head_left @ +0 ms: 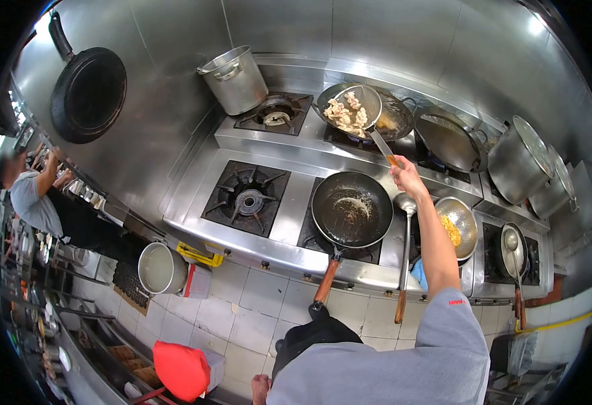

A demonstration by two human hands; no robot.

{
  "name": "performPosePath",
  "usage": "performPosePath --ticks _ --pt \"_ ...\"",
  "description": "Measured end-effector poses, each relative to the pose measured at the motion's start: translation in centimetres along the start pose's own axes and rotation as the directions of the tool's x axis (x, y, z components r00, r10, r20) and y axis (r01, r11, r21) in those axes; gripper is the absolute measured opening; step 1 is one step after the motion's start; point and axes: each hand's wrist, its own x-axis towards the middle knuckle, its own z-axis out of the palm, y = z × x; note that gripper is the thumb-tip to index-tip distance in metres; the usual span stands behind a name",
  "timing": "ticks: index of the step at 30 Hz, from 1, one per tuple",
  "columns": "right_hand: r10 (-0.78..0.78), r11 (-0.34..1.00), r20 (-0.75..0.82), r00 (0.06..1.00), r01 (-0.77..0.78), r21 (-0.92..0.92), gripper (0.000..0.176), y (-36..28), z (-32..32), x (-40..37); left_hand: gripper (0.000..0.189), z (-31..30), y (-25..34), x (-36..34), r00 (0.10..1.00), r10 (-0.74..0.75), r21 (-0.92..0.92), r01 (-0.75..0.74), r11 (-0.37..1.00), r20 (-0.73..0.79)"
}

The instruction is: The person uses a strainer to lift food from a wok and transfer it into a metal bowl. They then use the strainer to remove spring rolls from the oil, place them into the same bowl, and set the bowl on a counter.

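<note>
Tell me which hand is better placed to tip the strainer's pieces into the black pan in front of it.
Right, I'd say: the right hand holds the strainer, just beyond the black pan. The left hand is low, far from both.

The steel stove (293,202) bears a pot (240,91) at far left, two woks (398,111) at far middle and two pans' height of stockpots (522,158) at far right; nearer, a skillet (352,206) left of a ladle (405,250).
</note>
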Motion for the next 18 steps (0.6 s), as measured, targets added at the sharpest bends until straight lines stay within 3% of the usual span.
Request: performPosePath --ticks 10,15,18 --pt "-0.178 0.952 -0.005 0.984 0.171 -0.254 0.041 1.8 -0.7 -0.2 0.009 0.6 0.8 1.2 0.997 -0.076 0.052 0.076 0.996 -0.014" --pt "-0.427 0.809 0.002 0.904 0.383 -0.446 0.043 3.6 -1.5 0.4 0.008 0.2 1.2 0.5 0.998 -0.059 0.074 0.060 0.995 -0.013" --pt "-0.402 0.796 -0.042 0.915 0.326 -0.509 0.043 3.4 -1.4 -0.4 0.008 0.1 1.1 0.4 0.997 -0.075 0.057 0.075 0.996 0.001"
